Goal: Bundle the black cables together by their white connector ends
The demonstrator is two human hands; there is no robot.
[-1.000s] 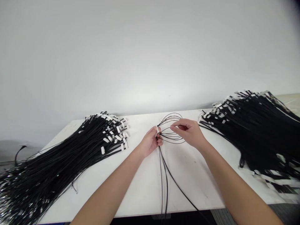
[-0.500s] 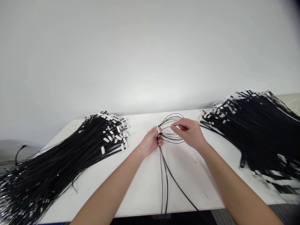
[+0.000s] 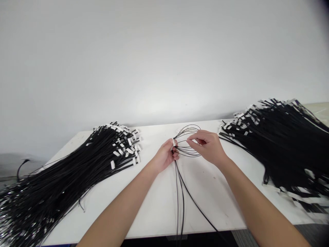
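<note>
My left hand [image 3: 168, 152] is closed around a small white connector [image 3: 174, 142], with its thumb and fingers on either side. Thin black wires [image 3: 189, 149] fan out from the connector in loops to the right. Several of those strands come back under the left hand and hang down over the table's front edge. Thumb and forefinger of my right hand [image 3: 205, 144] pinch a single black wire to the right of the connector. Whether a tip sits on that wire is too small to tell; the other loops run behind the right hand.
On the left lies a long pile of black cables [image 3: 77, 168] with white connectors at its far end. A thicker pile of black cables [image 3: 290, 144] with white ends covers the right side. Both rest on a white table [image 3: 151, 206] against a pale wall [image 3: 164, 61].
Both hands keep almost the same place and hold. My right hand has shifted very slightly left, and the loops have barely moved.
</note>
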